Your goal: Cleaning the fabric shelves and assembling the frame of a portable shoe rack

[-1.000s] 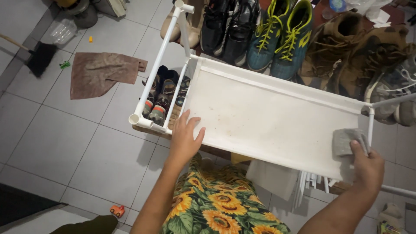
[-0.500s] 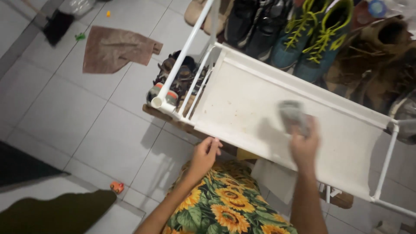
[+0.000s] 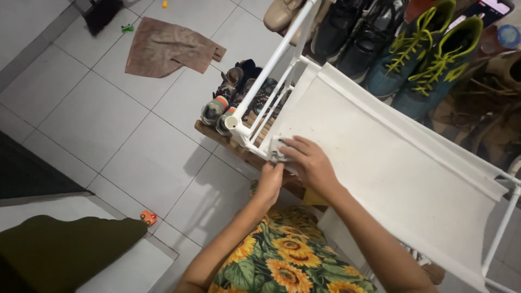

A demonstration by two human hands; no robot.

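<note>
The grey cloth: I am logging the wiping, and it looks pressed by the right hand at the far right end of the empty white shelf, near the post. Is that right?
Not quite. The head view shows the right hand pressing the grey cloth at the left end of the empty white shelf, by the corner post. The left hand grips the front edge just below it.

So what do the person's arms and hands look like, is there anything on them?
Both arms are bare, with no sleeves showing. The left hand and right hand wear no gloves, and I see no rings, watch or bracelets. Below the arms is clothing with a sunflower print, yellow flowers on dark green.
</note>
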